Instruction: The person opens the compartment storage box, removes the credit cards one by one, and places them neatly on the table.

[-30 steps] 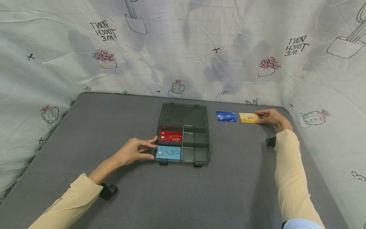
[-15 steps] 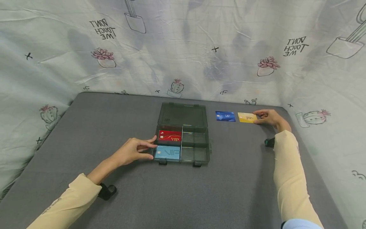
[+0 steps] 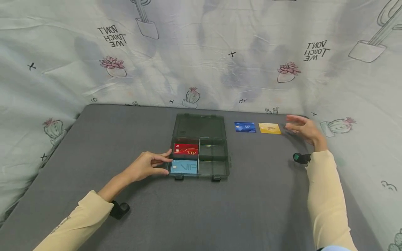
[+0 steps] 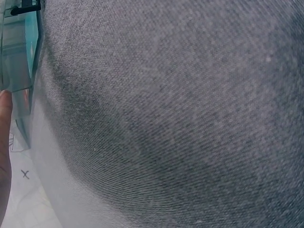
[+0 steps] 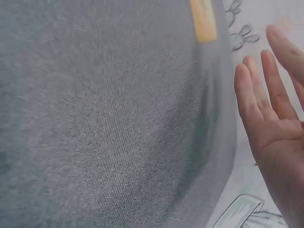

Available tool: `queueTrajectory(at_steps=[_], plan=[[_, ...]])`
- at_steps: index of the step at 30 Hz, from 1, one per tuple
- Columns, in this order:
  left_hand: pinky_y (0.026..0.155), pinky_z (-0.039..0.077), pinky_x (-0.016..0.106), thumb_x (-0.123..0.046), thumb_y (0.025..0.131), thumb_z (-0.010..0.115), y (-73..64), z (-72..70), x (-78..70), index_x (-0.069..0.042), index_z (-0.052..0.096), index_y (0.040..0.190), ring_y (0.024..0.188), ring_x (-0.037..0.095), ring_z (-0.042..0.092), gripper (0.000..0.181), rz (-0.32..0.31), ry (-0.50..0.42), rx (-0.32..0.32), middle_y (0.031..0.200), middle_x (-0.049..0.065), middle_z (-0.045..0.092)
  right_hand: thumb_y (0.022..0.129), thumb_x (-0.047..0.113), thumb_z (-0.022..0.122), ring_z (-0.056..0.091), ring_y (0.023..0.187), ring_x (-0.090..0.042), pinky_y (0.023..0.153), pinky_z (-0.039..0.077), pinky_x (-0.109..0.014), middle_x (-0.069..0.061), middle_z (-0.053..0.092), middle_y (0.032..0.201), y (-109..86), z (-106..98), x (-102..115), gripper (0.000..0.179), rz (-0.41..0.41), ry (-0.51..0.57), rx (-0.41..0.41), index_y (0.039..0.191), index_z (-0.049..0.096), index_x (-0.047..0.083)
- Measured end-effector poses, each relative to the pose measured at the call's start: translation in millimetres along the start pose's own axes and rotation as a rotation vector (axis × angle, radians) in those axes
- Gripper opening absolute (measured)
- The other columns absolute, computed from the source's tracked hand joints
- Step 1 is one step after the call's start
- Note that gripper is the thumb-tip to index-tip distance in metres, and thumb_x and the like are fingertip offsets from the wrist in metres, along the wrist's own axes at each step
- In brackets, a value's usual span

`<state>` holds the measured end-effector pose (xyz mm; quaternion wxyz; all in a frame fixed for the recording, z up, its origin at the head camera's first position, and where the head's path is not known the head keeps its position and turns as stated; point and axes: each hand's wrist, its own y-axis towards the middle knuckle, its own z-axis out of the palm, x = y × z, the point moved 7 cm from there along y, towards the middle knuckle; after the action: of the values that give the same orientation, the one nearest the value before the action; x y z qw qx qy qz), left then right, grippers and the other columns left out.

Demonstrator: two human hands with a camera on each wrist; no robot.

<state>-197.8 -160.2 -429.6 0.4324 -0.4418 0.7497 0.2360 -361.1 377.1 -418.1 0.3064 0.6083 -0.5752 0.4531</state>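
Observation:
A dark translucent plastic box (image 3: 228, 163) lies mid-table with its lid (image 3: 199, 126) tipped back. In its left compartments are a red VIP card (image 3: 185, 149) at the back and a light blue VIP card (image 3: 184, 167) at the front. My left hand (image 3: 142, 167) touches the box's left side with extended fingertips and thumb. Right of the lid lie a dark blue VIP card (image 3: 245, 127) and a yellow card (image 3: 269, 128), side by side. Just right of the yellow card, apart from it, my right hand (image 3: 306, 130) is raised with loose fingers and holds nothing, as the right wrist view shows.
The grey tabletop (image 3: 201, 212) stretches around the box. A printed curtain (image 3: 201, 52) hangs along the table's back and sides. Two black latches (image 3: 216, 178) stick out from the box's front edge.
My right hand has let go of the yellow card and moved off to the right, its fingers spreading. The left hand stays at the box. The head view has shifted slightly.

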Motion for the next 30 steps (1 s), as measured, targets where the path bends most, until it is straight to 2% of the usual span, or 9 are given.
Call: queueTrajectory(at_steps=[4, 8, 15, 18, 20, 25, 30], plan=[[0.097, 0.046, 0.034, -0.012, 0.077, 0.078, -1.4, -1.2, 1.6, 0.003, 0.066, 0.119, 0.127, 0.031, 0.047, 0.046, 0.000, 0.003, -0.015, 0.145, 0.018, 0.039, 0.093, 0.007, 0.063, 0.060, 0.100, 0.003, 0.096, 0.050, -0.025, 0.014, 0.053, 0.120, -8.1, 5.9, 7.8, 0.061, -0.049, 0.147, 0.002, 0.146, 0.034, -0.001], [0.098, 0.046, 0.035, -0.013, 0.078, 0.078, -4.5, 2.1, 4.2, 0.003, 0.065, 0.120, 0.127, 0.032, 0.047, 0.046, 0.003, 0.002, -0.012, 0.145, 0.018, 0.039, 0.094, 0.000, 0.060, 0.060, 0.106, -0.003, 0.097, 0.049, -0.027, 0.011, 0.057, 0.120, -21.8, 20.8, 12.3, 0.055, -0.072, 0.266, 0.055, 0.144, 0.038, 0.001], [0.099, 0.046, 0.039, -0.013, 0.080, 0.076, -5.5, 1.3, 0.9, 0.004, 0.064, 0.121, 0.127, 0.032, 0.047, 0.046, 0.025, -0.010, -0.006, 0.146, 0.018, 0.037, 0.096, 0.001, 0.057, 0.059, 0.107, -0.001, 0.095, 0.051, -0.026, 0.010, 0.060, 0.121, -52.6, 44.8, 30.6, 0.042, -0.109, 0.338, 0.103, 0.136, 0.051, 0.011], [0.099, 0.046, 0.039, -0.013, 0.080, 0.077, -3.5, -0.5, -1.8, 0.004, 0.064, 0.121, 0.127, 0.032, 0.048, 0.046, 0.017, -0.001, -0.003, 0.146, 0.018, 0.037, 0.097, 0.000, 0.053, 0.062, 0.105, -0.005, 0.092, 0.052, -0.024, 0.008, 0.062, 0.122, -60.4, 55.7, 40.7, 0.039, -0.137, 0.397, 0.135, 0.135, 0.052, 0.011], [0.098, 0.046, 0.038, -0.013, 0.080, 0.077, -2.9, -1.4, -2.8, 0.005, 0.064, 0.121, 0.126, 0.032, 0.048, 0.047, 0.008, 0.001, 0.001, 0.146, 0.019, 0.036, 0.098, -0.001, 0.051, 0.062, 0.106, -0.008, 0.092, 0.052, -0.023, 0.006, 0.061, 0.123, -66.0, 65.7, 47.7, 0.040, -0.162, 0.429, 0.179, 0.137, 0.049, 0.007], [0.098, 0.047, 0.036, -0.013, 0.080, 0.077, 0.5, -3.6, -5.5, 0.004, 0.064, 0.121, 0.126, 0.032, 0.048, 0.046, 0.003, -0.006, 0.003, 0.146, 0.019, 0.037, 0.101, 0.001, 0.047, 0.062, 0.108, -0.012, 0.096, 0.050, -0.028, 0.006, 0.061, 0.125, -81.9, 90.7, 57.8, 0.040, -0.185, 0.425, 0.247, 0.140, 0.044, 0.005], [0.097, 0.047, 0.035, -0.012, 0.079, 0.077, 3.8, -5.5, -7.4, 0.004, 0.065, 0.121, 0.126, 0.031, 0.048, 0.046, -0.010, -0.012, 0.004, 0.146, 0.019, 0.037, 0.102, 0.005, 0.046, 0.062, 0.108, -0.011, 0.096, 0.050, -0.028, 0.006, 0.060, 0.126, -94.9, 110.5, 64.1, 0.039, -0.165, 0.416, 0.257, 0.141, 0.042, 0.001]])
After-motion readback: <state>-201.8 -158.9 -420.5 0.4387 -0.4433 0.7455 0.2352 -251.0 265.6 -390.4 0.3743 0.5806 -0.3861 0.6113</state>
